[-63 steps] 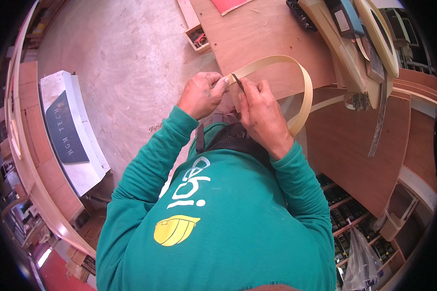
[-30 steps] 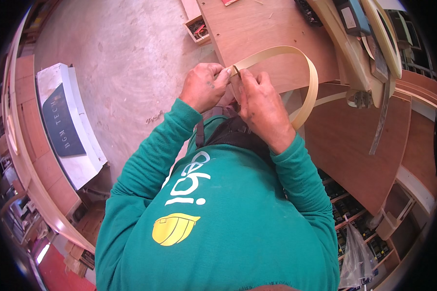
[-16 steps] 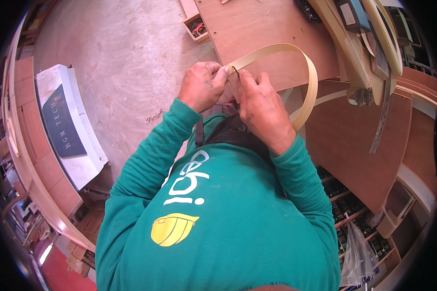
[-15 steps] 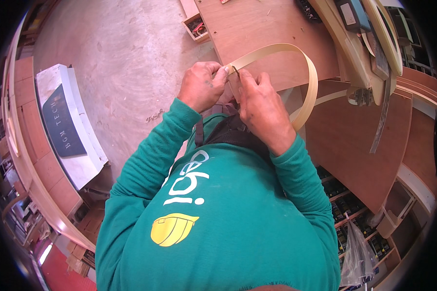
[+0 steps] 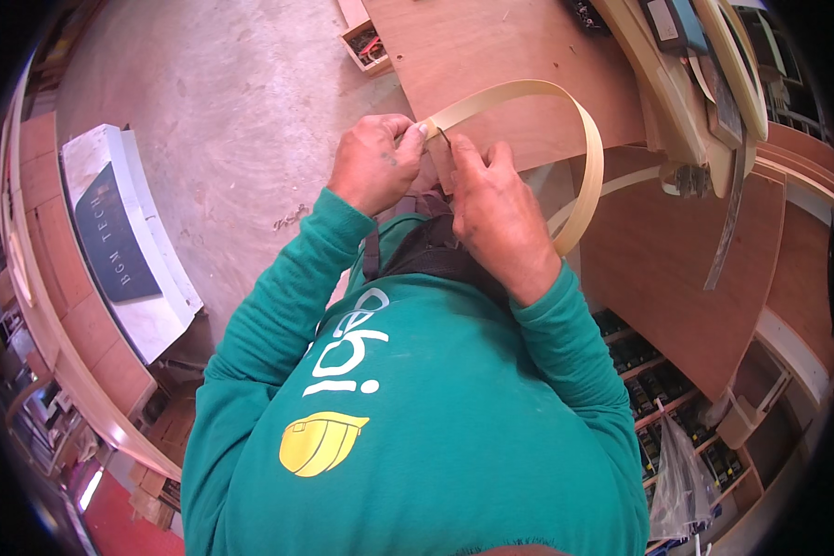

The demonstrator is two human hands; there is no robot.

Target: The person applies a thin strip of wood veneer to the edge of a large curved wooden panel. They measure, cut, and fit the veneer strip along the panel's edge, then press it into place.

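A long pale-yellow strip, like edge banding [image 5: 594, 167], arches up from my fingers and loops down to the right behind my right wrist. My left hand [image 5: 371, 165] is closed, pinching the free end of this strip between thumb and forefinger. Just right of that pinch, a thin dark blade-like tool [image 5: 443, 137] touches or nearly touches the strip. My right hand [image 5: 502, 218] is closed around the tool; most of it is hidden in the fingers, so its kind is unclear. Both hands are in front of my waist, near the table's corner.
A brown wooden table [image 5: 491, 56] lies ahead, with a small box of odds and ends [image 5: 369, 48] at its left. To the right stand a wooden-framed machine [image 5: 704, 111] and a brown board [image 5: 695, 269]. A white-and-dark sign panel [image 5: 125, 232] rests at left.
Both hands and the strip's end have shifted slightly left. The right hand has turned a little, and the dark tip has moved slightly left along with the strip's end.
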